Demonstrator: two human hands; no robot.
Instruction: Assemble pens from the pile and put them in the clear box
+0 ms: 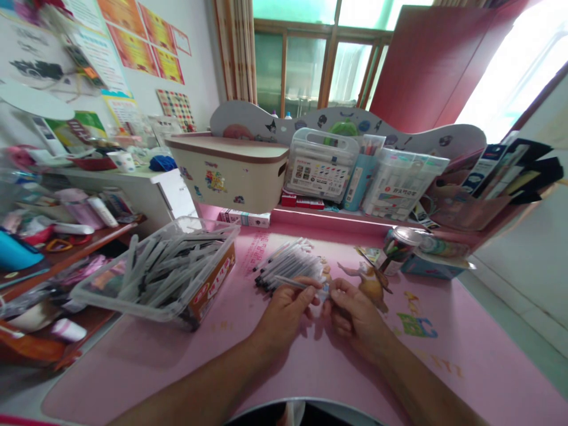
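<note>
My left hand [288, 307] is closed on a thin, pale pen [287, 281], which slants across the fingers toward the other hand. Close beside it, my right hand [355, 313] pinches near the pen's end. What sits between the right fingertips is too small to make out. Just beyond the hands lies a pile of white pens [293, 260] with dark ends, on the pink desk [284, 378]. To the left stands a clear plastic bin [213, 278] filled with translucent, pen-like tubes [164, 266].
Behind the hands, a raised shelf carries a cream lidded box [231, 177], a clear marker case [322, 168] and a second marker box [403, 183]. A jar of pens [399, 248] stands at the right. Cluttered shelves [66, 248] flank the desk's left side.
</note>
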